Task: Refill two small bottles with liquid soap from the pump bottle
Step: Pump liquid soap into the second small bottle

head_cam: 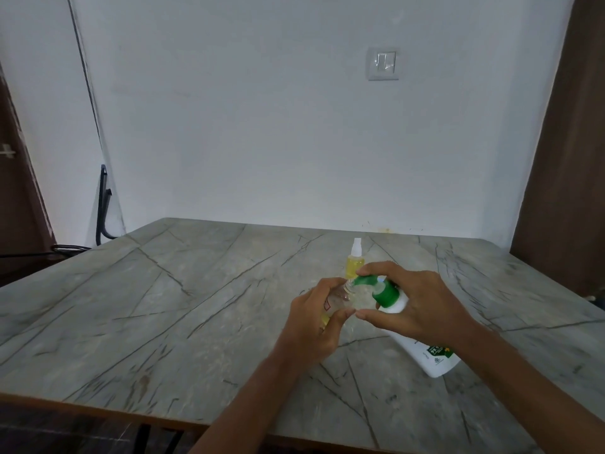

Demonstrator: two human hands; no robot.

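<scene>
A white pump bottle (422, 350) with a green pump head (381, 290) leans toward the left over the table. My right hand (415, 306) wraps its neck, fingers over the pump. The green spout meets the mouth of a small clear bottle (334, 301) that my left hand (316, 322) holds tilted; a little yellow shows at its bottom. A second small bottle (354, 262), yellow liquid inside and a white spray cap on top, stands upright just behind the hands.
The grey marble-patterned table (183, 309) stretches wide to the left and front. A white wall with a light switch (383, 63) is behind. A black chair frame (103, 208) stands at the back left; a brown door (569, 152) is on the right.
</scene>
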